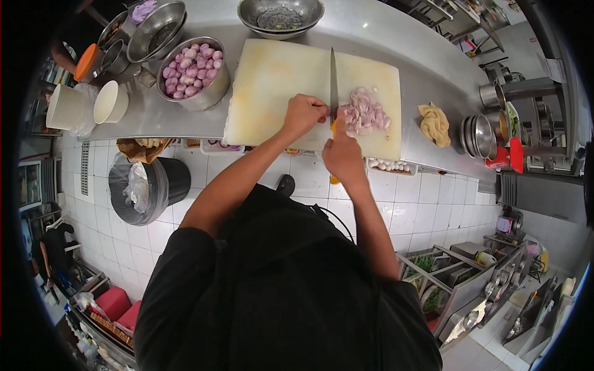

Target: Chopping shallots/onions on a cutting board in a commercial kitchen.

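Note:
A thick white cutting board [274,69] lies on the steel counter before me. My right hand [344,150] grips the yellow handle of a long kitchen knife [333,76], its index finger stretched along the blade's base and its tip pointing away from me. Close to the blade's left side, my left hand [306,113] pinches a small piece of shallot [330,111], mostly hidden by the fingers. To the right of the knife spreads a pile of sliced shallots [364,111]. A deep steel pot [209,95] full of peeled shallots [192,69] stands left of the board.
Steel bowls [280,16] sit behind the board. A tan cloth [434,124] and stacked steel bowls [478,137] are at right. White tubs [111,102] stand at left, near another person's arm [62,55]. A lined black bin [174,178] is on the floor below.

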A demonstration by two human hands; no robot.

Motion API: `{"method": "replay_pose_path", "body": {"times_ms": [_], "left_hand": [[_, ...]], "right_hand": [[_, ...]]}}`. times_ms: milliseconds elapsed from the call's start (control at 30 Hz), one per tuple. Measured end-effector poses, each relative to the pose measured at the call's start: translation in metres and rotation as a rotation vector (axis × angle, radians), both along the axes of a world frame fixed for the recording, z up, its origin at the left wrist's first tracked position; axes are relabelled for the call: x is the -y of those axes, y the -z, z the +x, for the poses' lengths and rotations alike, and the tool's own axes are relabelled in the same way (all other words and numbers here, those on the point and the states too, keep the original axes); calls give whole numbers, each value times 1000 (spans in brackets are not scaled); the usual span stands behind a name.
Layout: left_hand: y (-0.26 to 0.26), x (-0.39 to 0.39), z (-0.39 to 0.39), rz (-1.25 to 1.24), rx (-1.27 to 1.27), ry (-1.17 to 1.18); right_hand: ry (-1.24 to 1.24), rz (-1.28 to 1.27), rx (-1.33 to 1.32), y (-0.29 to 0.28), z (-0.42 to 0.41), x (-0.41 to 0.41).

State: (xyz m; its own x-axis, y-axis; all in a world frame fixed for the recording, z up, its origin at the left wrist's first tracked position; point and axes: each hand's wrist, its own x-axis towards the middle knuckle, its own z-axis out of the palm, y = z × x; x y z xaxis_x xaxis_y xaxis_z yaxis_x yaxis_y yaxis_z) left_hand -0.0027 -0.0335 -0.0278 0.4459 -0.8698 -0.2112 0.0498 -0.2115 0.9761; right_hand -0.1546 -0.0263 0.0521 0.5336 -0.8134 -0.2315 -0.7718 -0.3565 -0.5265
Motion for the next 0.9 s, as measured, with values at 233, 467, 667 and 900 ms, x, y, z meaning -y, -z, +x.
{"method": "replay_pose_path", "body": {"times_ms": [233, 467, 667, 900], "left_hand": [[-7, -3, 1, 10, -3, 2], [-2, 0, 2, -10, 0, 22], [0, 2, 1, -25, 2, 18], [-1, -2, 2, 14, 42, 18]], "right_hand": [[-45, -15, 8, -10, -5, 15], [-7, -25, -22, 2, 6, -5], [-45, -48, -22, 0, 5, 13], [-27, 47, -49, -31, 0, -7]]}}
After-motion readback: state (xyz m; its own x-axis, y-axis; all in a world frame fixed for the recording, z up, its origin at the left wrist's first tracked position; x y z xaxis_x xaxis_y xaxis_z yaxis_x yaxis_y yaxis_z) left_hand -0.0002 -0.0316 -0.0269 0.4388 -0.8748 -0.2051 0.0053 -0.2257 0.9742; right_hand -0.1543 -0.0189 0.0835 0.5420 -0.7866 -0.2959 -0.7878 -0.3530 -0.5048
